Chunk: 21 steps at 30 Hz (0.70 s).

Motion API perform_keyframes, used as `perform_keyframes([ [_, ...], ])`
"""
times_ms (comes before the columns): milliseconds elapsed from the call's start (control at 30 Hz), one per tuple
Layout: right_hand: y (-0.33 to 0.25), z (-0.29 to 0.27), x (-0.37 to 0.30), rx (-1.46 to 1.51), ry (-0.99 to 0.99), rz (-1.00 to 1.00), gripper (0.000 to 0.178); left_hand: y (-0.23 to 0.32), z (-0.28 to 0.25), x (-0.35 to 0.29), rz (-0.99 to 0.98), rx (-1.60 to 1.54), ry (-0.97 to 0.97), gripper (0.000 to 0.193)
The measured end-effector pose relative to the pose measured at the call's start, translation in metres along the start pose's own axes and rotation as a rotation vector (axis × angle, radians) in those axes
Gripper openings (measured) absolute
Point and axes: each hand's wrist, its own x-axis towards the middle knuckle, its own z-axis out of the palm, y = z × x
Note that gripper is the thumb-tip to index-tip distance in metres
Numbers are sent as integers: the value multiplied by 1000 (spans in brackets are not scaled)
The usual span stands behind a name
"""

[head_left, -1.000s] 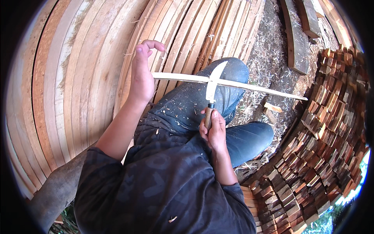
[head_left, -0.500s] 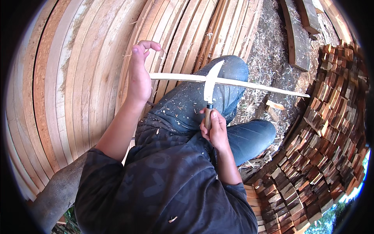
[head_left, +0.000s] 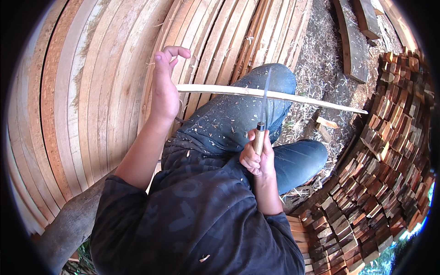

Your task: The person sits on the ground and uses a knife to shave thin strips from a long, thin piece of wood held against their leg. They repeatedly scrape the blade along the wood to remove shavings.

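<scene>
A long, thin wooden strip [head_left: 220,89] lies crosswise over my raised jeans-clad knee, its far end sticking out to the right. At its left end is my left hand [head_left: 166,87], closed around it, with the thumb pointing up and a finger curled; the other fingers are hidden. My right hand [head_left: 257,153] grips the light wooden handle of a knife [head_left: 264,105] in front of my lap. The narrow blade, seen nearly edge-on and slightly blurred, points away from me and overlaps the strip; whether it touches cannot be made out.
Long boards [head_left: 105,82] stretch along the left and far side. To the right rises a tall stack of wood pieces [head_left: 389,142]. Shavings [head_left: 316,55] litter the ground, with dark beams [head_left: 350,46] beyond. A round log [head_left: 73,224] is at lower left.
The knife has turned from showing its broad blade face to nearly edge-on. My right hand has shifted slightly right and nearer to me. My left hand and the strip have barely moved.
</scene>
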Motion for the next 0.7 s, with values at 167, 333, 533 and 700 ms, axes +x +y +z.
perform_keyframes([
  [167, -8, 9, 13, -554, 598, -287, 43, 2, 2, -1, 14, 28, -7, 67],
  [333, 8, 16, 12, -559, 372, -21, 41, 0, 0, -2, -6, -11, 23, 68],
  [533, 2, 9, 4, -104, 107, 114, 49, 0, 0, -1, -3, 13, -2, 68],
  [700, -8, 8, 14, -136, 436, -327, 43, -2, 0, -2, -2, 9, 5, 68],
])
